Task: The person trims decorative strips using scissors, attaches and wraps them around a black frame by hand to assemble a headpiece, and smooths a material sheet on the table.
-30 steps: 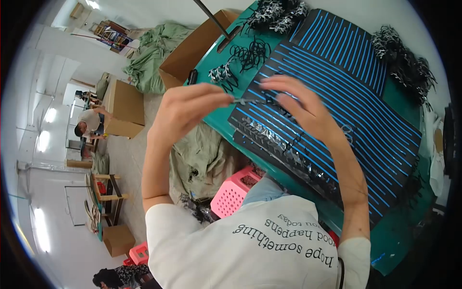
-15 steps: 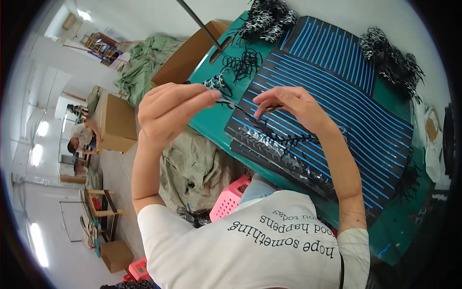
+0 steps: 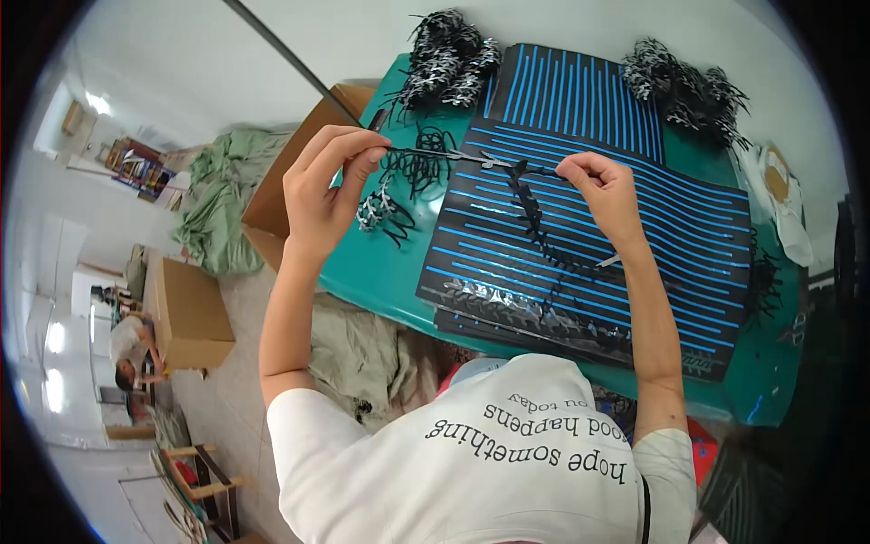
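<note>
Left hand [image 3: 326, 181] pinches this black-and-grey strand [image 3: 490, 162], long axis running roughly to 3 o'clock, where my right hand [image 3: 605, 192] has it pinched too.

The person's white T-shirt [image 3: 489, 480] bore black lettering, upside down in view: "hope something", "ood happens", "ou today", two initial letters unseen.

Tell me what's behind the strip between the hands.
Behind the strip are blue-striped sheets, looped black cords and the green table. The patches directly behind the strip, left hand and right hand are covered.
</note>
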Tool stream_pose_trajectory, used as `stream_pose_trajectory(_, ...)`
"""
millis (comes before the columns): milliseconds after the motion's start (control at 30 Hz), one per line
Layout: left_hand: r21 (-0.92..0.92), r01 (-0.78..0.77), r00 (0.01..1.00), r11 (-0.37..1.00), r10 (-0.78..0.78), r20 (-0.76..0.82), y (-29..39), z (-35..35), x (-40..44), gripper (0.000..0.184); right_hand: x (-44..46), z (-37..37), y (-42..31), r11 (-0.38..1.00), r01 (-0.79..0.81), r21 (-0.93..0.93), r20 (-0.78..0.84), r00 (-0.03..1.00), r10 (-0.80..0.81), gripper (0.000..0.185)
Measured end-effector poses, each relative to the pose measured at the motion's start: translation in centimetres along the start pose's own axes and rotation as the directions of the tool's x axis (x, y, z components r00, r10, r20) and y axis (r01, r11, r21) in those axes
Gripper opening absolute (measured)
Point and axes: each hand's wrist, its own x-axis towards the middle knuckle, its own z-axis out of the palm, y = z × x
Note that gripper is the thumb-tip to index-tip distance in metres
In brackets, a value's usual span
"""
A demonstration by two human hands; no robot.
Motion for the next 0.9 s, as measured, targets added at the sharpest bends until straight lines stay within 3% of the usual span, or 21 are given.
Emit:
stream_pose_trajectory(133,-0.152,0.126,0.986,0.98,-0.107,0.128,-1.8,1.1,1.0,0.006,-0.2,-0.7,-0.3,0.993,0.016,-0.118,-0.11,0.994,-0.029,0.018)
stream_pose_trajectory(200,-0.381,0.285,0.951,0.88,-0.211,0.224,-1.4,2.0,2.0,0.008,-0.5,-0.6,-0.7,0.989,0.025,-0.143,-0.143,0.989,-0.045,0.018)
stream_pose_trajectory(233,-0.475,0.363,0.926,0.801,-0.255,0.279,-1.2,2.4,2.5,0.01,-0.5,-0.5,-1.4,0.898,0.16,-0.41,-0.181,0.95,-0.253,0.019)
stream_pose_trajectory(300,-0.502,0.383,0.915,0.775,-0.244,0.322,-0.8,3.3,3.5,0.012,-0.5,0.4,-2.5,0.474,0.299,-0.829,-0.074,0.78,-0.622,0.02)
stream_pose_trajectory(333,-0.524,0.402,0.903,0.751,-0.23,0.363,-0.7,3.8,4.2,0.014,-0.6,0.8,-2.4,0.472,0.296,-0.83,-0.074,0.781,-0.621,0.02)
stream_pose_trajectory(400,-0.549,0.417,0.892,0.724,-0.209,0.401,-0.4,4.2,5.1,0.016,-0.9,1.6,-1.9,0.855,0.303,-0.42,-0.089,0.924,-0.371,0.02)
stream_pose_trajectory(433,-0.529,0.457,0.871,0.715,-0.238,0.43,-0.2,4.2,5.4,0.017,-1.1,2.0,-1.8,0.959,0.231,-0.162,-0.041,0.97,-0.24,0.02)
stream_pose_trajectory(600,-0.518,0.55,0.82,0.655,-0.306,0.484,-0.4,5.1,6.8,0.02,-1.4,3.3,-2.4,0.99,0.125,-0.065,-0.01,0.992,-0.126,0.018)
stream_pose_trajectory(667,-0.535,0.563,0.815,0.63,-0.315,0.487,-0.8,5.3,7.0,0.021,-1.4,3.5,-2.3,0.998,0.023,0.058,-0.043,0.999,-0.021,0.015)
stream_pose_trajectory(767,-0.733,0.479,0.858,0.483,-0.435,0.274,-1.7,5.4,6.8,0.024,-1.5,4.0,-2.0,0.986,-0.019,0.168,-0.057,0.998,0.029,0.012)
stream_pose_trajectory(867,-0.714,0.484,0.842,0.506,-0.493,0.221,-3.0,6.6,3.3,0.03,-1.6,4.3,-1.6,0.962,0.005,0.272,-0.095,0.995,0.022,0.011)
stream_pose_trajectory(900,-0.685,0.528,0.84,0.502,-0.427,0.334,-2.6,7.4,1.7,0.031,-1.6,4.3,-1.4,0.962,-0.018,0.272,-0.086,0.995,0.043,0.011)
